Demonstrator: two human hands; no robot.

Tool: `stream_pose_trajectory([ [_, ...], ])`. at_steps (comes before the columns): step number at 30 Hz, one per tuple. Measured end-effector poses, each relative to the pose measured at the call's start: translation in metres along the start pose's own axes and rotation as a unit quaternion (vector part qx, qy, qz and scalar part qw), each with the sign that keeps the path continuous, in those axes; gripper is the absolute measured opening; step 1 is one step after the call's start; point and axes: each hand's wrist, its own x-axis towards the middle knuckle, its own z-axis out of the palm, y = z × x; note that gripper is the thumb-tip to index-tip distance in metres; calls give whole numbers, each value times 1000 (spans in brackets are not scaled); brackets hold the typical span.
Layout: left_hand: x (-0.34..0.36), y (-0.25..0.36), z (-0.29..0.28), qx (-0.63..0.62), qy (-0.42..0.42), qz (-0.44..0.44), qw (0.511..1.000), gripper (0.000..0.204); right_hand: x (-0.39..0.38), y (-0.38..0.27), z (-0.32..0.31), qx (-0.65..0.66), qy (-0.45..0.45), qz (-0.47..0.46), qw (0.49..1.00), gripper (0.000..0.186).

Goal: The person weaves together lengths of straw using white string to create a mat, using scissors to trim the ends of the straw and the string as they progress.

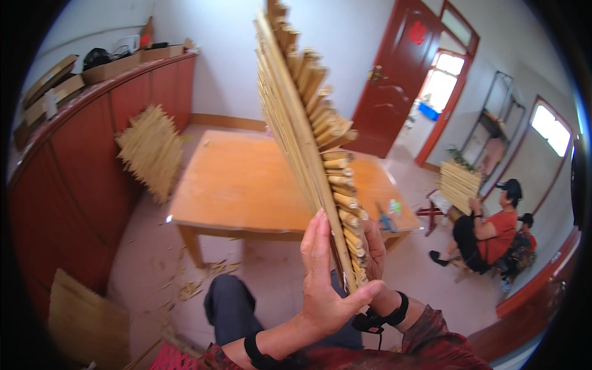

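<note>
A mat of stalks [302,135], made of many pale yellow-brown sticks side by side, stands tilted up on edge in front of me. Along its right side the cut stalk ends stick out unevenly. My left hand [324,277] grips its lower end, fingers flat against the left face and thumb across the bottom. From the right, my right hand [374,246] holds the same end, partly hidden behind the stalk ends. Past the mat is an orange-brown wooden table [228,179], with a blue tool like scissors or pliers [386,221] near its right corner.
A similar mat [151,151] leans on the red cabinets [80,191]; another panel [89,320] stands at lower left. Stalk scraps [190,290] litter the floor. At right, a seated person [496,231] in orange holds another mat [459,185], with someone else behind. A red door [394,80] stands ajar.
</note>
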Motion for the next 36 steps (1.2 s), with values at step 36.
stream_pose_trajectory([
  [36,-164,-108,-93,-271,192,-518,788,33,-51,139,-22,-400,-378,-54,833,11],
])
